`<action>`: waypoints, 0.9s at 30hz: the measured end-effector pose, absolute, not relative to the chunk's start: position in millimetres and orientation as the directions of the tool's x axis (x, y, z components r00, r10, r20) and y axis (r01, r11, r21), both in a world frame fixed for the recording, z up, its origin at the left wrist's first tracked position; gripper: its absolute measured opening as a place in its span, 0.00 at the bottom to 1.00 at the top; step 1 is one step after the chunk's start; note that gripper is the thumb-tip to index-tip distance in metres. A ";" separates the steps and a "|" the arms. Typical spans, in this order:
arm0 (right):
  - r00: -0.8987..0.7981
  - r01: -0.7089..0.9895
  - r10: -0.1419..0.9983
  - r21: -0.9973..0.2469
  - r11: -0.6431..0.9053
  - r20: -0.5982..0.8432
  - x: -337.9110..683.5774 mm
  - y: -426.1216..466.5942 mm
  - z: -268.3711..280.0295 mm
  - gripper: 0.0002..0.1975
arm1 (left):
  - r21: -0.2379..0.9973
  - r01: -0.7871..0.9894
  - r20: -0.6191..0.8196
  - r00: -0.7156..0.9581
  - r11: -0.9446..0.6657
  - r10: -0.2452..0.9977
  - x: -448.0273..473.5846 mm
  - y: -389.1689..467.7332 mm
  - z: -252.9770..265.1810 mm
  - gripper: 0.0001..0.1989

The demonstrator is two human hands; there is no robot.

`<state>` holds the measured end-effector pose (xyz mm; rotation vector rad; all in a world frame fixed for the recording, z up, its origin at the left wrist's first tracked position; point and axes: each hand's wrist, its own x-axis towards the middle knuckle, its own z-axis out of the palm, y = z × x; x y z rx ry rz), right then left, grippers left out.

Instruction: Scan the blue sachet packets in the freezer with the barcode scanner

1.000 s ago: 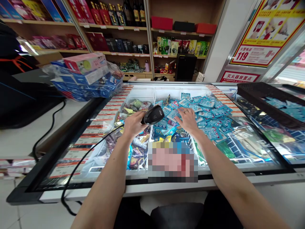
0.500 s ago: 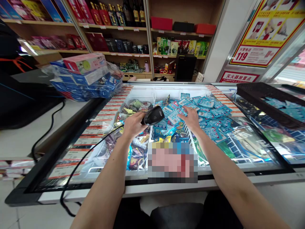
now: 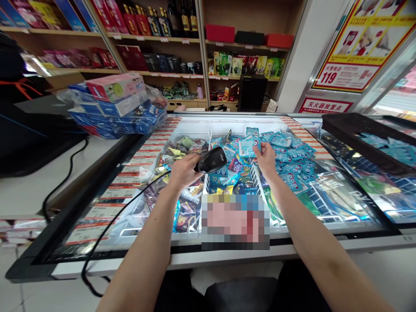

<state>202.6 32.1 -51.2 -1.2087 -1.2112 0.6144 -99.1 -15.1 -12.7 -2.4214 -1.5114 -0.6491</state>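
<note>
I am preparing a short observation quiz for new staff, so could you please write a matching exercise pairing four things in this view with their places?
Things:
1. Black scanner
2. Held blue packet
3. Pink box
4. Lilac bottle

Places:
A. On top of the blue boxes
B. In the right hand
C. Low on the wooden shelving
D. In the left hand

Right pairs: 1-D, 2-B, 3-A, 4-C.

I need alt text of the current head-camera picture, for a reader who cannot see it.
A person's left hand holds a black corded barcode scanner, and the right hand grips a blue packet above a chest freezer of packaged goods. More blue packets lie spread at right; shelves with bottles and boxes stand behind.
</note>
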 end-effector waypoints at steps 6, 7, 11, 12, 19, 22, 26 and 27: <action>0.304 0.241 0.880 -0.923 0.299 0.364 199.3 28.0 -46.3 0.20 | 0.047 0.879 0.498 0.390 -0.474 0.774 -96.9 -15.9 -15.0 0.16; 0.304 0.243 0.880 -0.923 0.298 0.365 198.9 27.4 -45.7 0.20 | 0.041 0.876 0.493 0.401 -0.480 0.772 -96.5 -16.0 -15.2 0.15; 0.301 0.240 0.882 -0.924 0.299 0.363 198.0 25.3 -43.3 0.19 | 0.009 0.866 0.464 0.440 -0.500 0.769 -94.6 -16.1 -15.3 0.11; 0.301 0.238 0.881 -0.924 0.301 0.365 197.8 25.0 -42.8 0.19 | 0.003 0.864 0.462 0.445 -0.503 0.767 -94.3 -16.0 -15.4 0.10; 0.310 0.220 0.882 -0.929 0.298 0.356 196.4 23.6 -41.4 0.18 | 0.012 0.863 0.449 0.446 -0.505 0.774 -93.3 -15.7 -16.6 0.10; 0.309 0.220 0.885 -0.931 0.291 0.350 196.0 24.0 -42.3 0.18 | 0.022 0.862 0.443 0.445 -0.506 0.778 -93.0 -15.5 -17.1 0.10; 0.301 0.237 0.884 -0.925 0.295 0.359 195.6 25.0 -44.1 0.19 | 0.035 0.852 0.463 0.449 -0.522 0.764 -93.4 -13.8 -20.2 0.10; 0.298 0.240 0.885 -0.925 0.294 0.358 195.6 25.3 -44.6 0.19 | 0.037 0.849 0.467 0.452 -0.527 0.760 -93.6 -13.4 -21.0 0.11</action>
